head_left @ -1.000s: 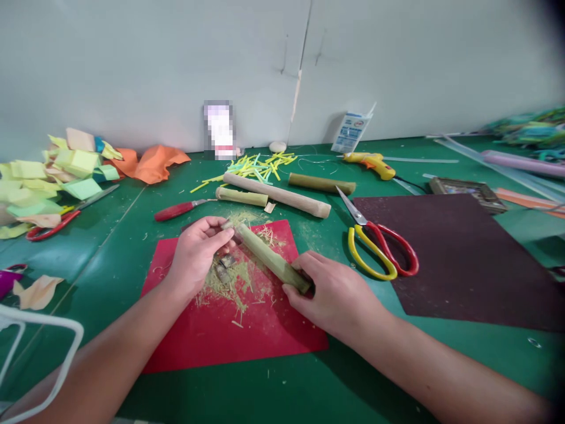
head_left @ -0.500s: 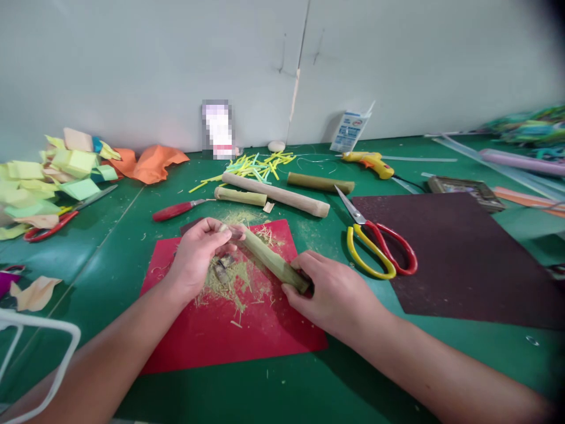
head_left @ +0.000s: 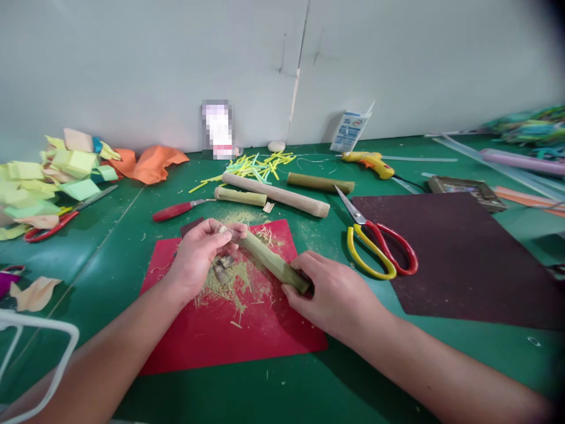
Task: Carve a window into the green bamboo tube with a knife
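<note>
A pale green bamboo tube [head_left: 269, 256] slants over a red sheet [head_left: 238, 347], its near end wrapped by the closed fingers of my right hand [head_left: 331, 288]. At the tube's far end, my left hand [head_left: 200, 250] pinches a small dark scrap [head_left: 236, 233] against the bamboo; it looks like sandpaper, though the fingers hide most of it. Fine greenish dust and shavings [head_left: 238, 282] cover the sheet below. Among them lies a crumpled dark bit [head_left: 221, 271]. A red-handled knife [head_left: 174, 211] rests beyond my left hand.
Behind the sheet lie a long wooden stick [head_left: 278, 195], a short bamboo piece [head_left: 241, 196] and a darker tube [head_left: 320, 182]. Scissors [head_left: 379, 247] overlap a dark brown sheet [head_left: 459, 265] on the right. A yellow glue gun [head_left: 371, 164] sits near the wall; folded papers [head_left: 75, 162] pile up left.
My left fingers have shifted very slightly at the tube's far end. The tube and my right hand look the same.
</note>
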Demonstrator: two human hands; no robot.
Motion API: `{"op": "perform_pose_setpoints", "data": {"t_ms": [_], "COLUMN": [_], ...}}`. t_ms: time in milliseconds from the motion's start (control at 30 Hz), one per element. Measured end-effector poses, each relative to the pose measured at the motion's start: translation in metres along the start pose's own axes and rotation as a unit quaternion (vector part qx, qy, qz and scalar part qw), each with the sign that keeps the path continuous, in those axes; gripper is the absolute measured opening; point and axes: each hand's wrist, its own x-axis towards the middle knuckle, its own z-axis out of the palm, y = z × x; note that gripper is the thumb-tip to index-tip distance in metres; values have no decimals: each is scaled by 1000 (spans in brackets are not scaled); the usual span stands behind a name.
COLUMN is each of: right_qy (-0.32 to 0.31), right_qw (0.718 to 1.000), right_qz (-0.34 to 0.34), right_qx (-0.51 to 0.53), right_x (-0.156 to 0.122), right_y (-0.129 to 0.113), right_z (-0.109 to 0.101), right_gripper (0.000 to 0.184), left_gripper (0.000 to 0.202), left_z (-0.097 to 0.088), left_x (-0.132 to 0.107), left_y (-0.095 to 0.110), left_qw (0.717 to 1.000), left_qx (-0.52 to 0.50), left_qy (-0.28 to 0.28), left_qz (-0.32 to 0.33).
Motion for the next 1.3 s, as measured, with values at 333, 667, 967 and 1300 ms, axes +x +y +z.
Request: {"op": "perform_pose_setpoints", "data": {"t_ms": [333, 667, 967, 1300], "right_qy": [-8, -12, -10, -7], "right_qw": [1000, 1000, 1000, 1000], "right_qz": [5, 7, 8, 5], "right_qx": [-7, -2, 1, -2], "right_x": [-1, 0, 0, -1], "right_y": [1, 1, 2, 1], "right_z": [0, 0, 0, 2], "right_gripper": [12, 12, 13, 14], "left_gripper": [20, 20, 25, 18], "left_z": [-1, -6, -6, -12], "left_x": [1, 5, 2, 9], "left_y": [-2, -9, -9, -14], "left_qw": [999, 997, 957, 841], "left_qx": [43, 73, 278, 476], "left_qy": [4, 30, 57, 57], "left_qz": [13, 19, 66, 252]}}
